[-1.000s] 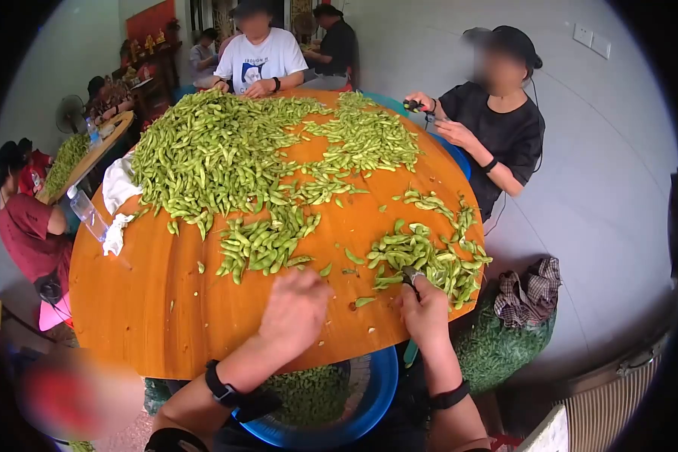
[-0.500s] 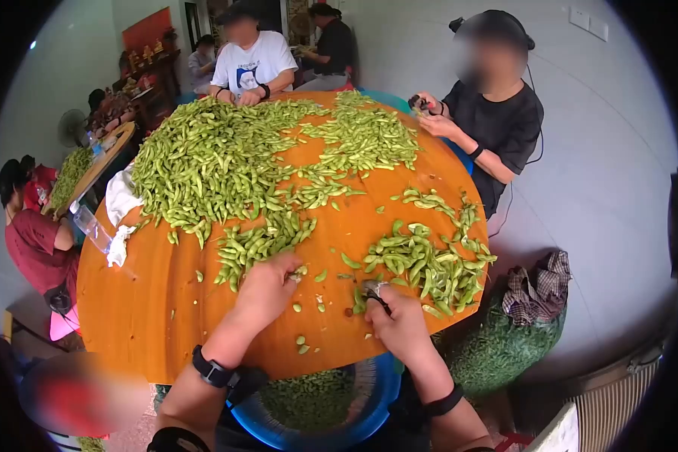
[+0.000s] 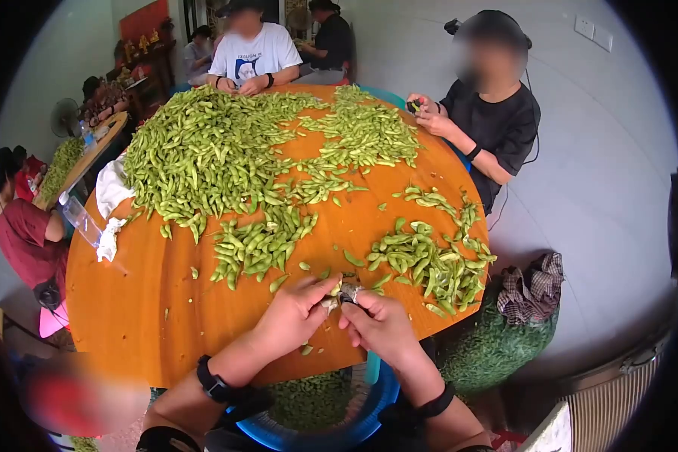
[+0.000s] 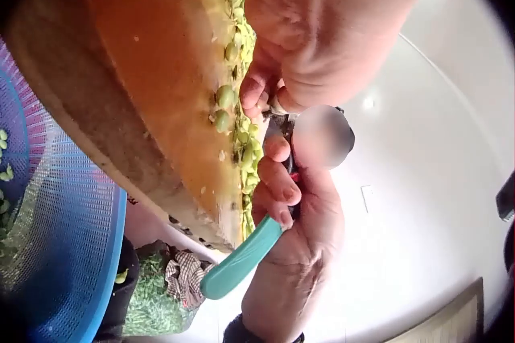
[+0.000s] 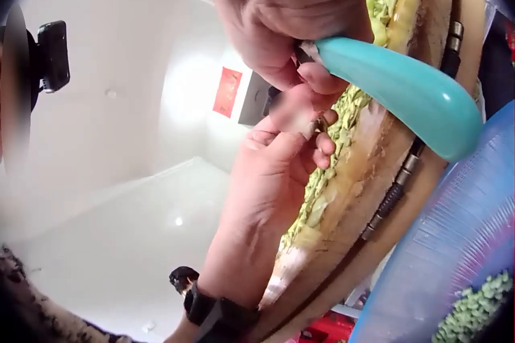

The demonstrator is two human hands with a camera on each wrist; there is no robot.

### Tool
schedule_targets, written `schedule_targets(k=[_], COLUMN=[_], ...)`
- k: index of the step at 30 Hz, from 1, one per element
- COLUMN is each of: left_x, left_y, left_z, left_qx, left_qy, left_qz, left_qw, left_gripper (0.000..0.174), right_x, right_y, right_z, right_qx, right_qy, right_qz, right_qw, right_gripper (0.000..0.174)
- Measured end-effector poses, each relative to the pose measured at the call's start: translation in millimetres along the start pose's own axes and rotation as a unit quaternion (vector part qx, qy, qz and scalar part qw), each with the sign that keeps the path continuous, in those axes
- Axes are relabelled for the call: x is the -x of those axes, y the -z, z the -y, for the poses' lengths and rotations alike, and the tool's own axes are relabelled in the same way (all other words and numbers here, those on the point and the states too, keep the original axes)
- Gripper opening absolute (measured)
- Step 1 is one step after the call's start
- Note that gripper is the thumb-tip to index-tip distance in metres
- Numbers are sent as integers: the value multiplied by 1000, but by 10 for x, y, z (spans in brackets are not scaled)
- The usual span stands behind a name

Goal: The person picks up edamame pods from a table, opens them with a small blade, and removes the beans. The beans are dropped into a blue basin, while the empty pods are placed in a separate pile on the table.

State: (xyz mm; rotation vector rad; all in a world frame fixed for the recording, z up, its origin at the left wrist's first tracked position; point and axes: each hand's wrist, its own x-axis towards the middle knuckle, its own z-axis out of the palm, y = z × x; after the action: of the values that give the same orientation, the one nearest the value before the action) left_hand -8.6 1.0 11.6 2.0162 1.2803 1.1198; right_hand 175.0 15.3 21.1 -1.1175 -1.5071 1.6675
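My left hand (image 3: 290,316) pinches a green soybean pod (image 3: 337,288) between thumb and fingertips, above the front part of the round wooden table (image 3: 128,316). Close against it, my right hand (image 3: 384,328) grips a tool with a curved teal handle (image 5: 394,90). The handle sticks out below the palm, and the tool's dark metal end meets the left fingertips; its exact kind is largely hidden by the fingers. Loose shelled beans (image 4: 224,98) lie on the tabletop beside the hands. A small heap of pods (image 3: 260,245) sits beyond my left hand, another pod heap (image 3: 433,264) beyond my right.
A large pod mound (image 3: 203,151) covers the table's far left. Under the front edge stands a blue basin (image 5: 459,222) containing beans (image 5: 479,311). A bottle (image 3: 79,218) lies at the left edge. A full green sack (image 3: 497,346) stands right; people sit around.
My left hand went to the near left pod heap, then came right to my right hand with a pod. The right hand moved left from the right heap with its tool.
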Motion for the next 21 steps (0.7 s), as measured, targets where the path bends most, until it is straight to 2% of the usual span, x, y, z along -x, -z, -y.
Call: schedule_targets(k=[1, 5, 8, 11, 13, 14, 16, 17, 19, 21], left_x=[-3, 38, 50, 54, 34, 24, 3, -11, -27, -31], left_y=[-5, -73, -86, -69, -37, -24, 5, 29, 78, 70], left_z=[-23, 29, 50, 101, 118, 118, 112, 122, 155, 167], left_qx=[-33, -35, -33, 39, 152, 153, 256, 256, 346, 354], left_qy=[-23, -14, -27, 21, 74, 75, 155, 155, 190, 196], left_qz=[-14, -44, -58, -27, 8, 8, 34, 34, 46, 47], left_qw=[999, 998, 997, 999, 985, 985, 954, 953, 918, 914], left_gripper=[46, 45, 40, 35, 32, 32, 33, 33, 33, 33], right_x=[5, -16, -36, -70, -85, -91, -115, -124, -140, -138], right_y=[-10, -82, -138, -124, -93, -74, -31, -11, 15, 11], right_z=[-4, -99, -115, -136, -144, -146, -132, -118, -71, -46], right_qx=[-6, -26, -75, -153, -170, -188, -197, -205, -203, -201], right_qy=[7, 35, 20, -3, -11, -17, -30, -43, -57, -71], right_qz=[-4, -27, -50, -42, -32, -20, -5, 9, 18, 27], right_qw=[1000, 999, 996, 987, 985, 982, 980, 978, 977, 977], right_gripper=[11, 11, 10, 10, 10, 11, 11, 12, 12, 13])
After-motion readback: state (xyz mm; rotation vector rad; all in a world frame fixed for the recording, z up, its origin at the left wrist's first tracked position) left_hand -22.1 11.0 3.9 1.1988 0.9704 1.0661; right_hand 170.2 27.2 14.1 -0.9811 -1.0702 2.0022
